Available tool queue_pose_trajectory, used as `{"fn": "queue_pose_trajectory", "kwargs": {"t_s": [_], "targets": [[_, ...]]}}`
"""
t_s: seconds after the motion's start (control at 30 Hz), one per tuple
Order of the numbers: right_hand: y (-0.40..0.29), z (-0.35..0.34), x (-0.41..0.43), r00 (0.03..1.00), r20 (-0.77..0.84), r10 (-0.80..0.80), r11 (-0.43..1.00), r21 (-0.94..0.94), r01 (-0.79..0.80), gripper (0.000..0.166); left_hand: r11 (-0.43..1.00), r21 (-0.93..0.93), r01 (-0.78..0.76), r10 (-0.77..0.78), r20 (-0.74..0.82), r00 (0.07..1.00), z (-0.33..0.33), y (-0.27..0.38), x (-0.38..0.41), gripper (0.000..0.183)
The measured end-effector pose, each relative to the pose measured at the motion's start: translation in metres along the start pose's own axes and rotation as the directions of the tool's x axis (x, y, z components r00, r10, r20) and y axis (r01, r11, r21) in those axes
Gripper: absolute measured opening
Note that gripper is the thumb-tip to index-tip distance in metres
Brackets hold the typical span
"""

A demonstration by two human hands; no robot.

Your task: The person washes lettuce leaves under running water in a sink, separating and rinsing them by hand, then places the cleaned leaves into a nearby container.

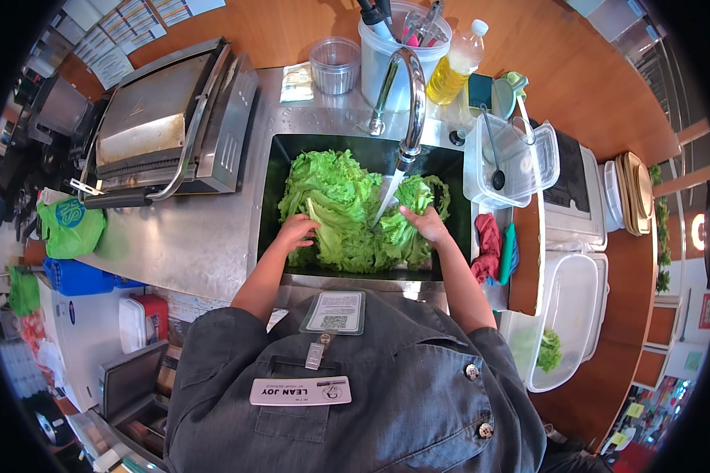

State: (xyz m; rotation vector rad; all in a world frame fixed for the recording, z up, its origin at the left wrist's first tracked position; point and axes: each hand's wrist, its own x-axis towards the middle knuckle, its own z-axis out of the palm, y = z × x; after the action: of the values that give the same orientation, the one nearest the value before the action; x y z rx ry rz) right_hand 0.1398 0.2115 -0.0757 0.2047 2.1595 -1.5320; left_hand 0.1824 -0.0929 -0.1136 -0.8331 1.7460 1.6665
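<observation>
A large heap of green leaf lettuce (331,189) fills much of the dark sink basin (358,143). At the heap's left edge, my left hand (297,231) touches a pale-ribbed leaf with curled fingers; whether it grips the leaf is unclear. My right hand (428,226) holds a bunch of lettuce leaves (407,227) on the right side of the basin, its thumb on top and its other fingers partly hidden. Water (388,198) runs from the chrome gooseneck faucet (415,118) onto the leaves between both hands.
A contact grill (154,118) stands left on the steel counter (171,248). Behind the faucet are a utensil bucket (384,77) and a bottle of yellow liquid (449,77). To the right are a clear plastic container (491,154), a red cloth (486,245) and a bin (562,307) holding some lettuce.
</observation>
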Motion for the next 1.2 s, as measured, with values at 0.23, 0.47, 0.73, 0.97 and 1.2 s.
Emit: {"fn": "queue_pose_trajectory", "kwargs": {"t_s": [0.23,0.47,0.73,0.97,1.2], "targets": [[-0.004,0.003,-0.026,0.951,0.286,-0.12,0.962,-0.201,0.182,0.036,0.977,0.124,-0.171,0.171,0.013,0.985,-0.009,-0.004,-0.025,0.029],[-0.014,0.051,-0.035,0.924,0.289,-0.25,0.88,-0.331,0.342,0.041,0.955,0.187,-0.231,0.187,0.225,0.956,-0.007,0.008,-0.028,0.043],[-0.057,0.103,-0.03,0.91,0.136,-0.391,0.832,-0.372,0.412,0.056,0.896,0.259,-0.361,0.273,0.318,0.908,0.006,0.021,-0.041,0.027],[-0.031,0.102,-0.014,0.855,0.151,-0.495,0.749,-0.425,0.509,0.027,0.341,0.648,-0.681,0.714,0.292,0.636,0.026,0.036,-0.066,0.022],[-0.042,0.065,-0.031,0.903,0.249,-0.351,0.923,-0.073,0.379,0.024,0.467,0.182,-0.865,0.762,0.413,0.499,0.022,0.031,-0.044,0.02]]}}
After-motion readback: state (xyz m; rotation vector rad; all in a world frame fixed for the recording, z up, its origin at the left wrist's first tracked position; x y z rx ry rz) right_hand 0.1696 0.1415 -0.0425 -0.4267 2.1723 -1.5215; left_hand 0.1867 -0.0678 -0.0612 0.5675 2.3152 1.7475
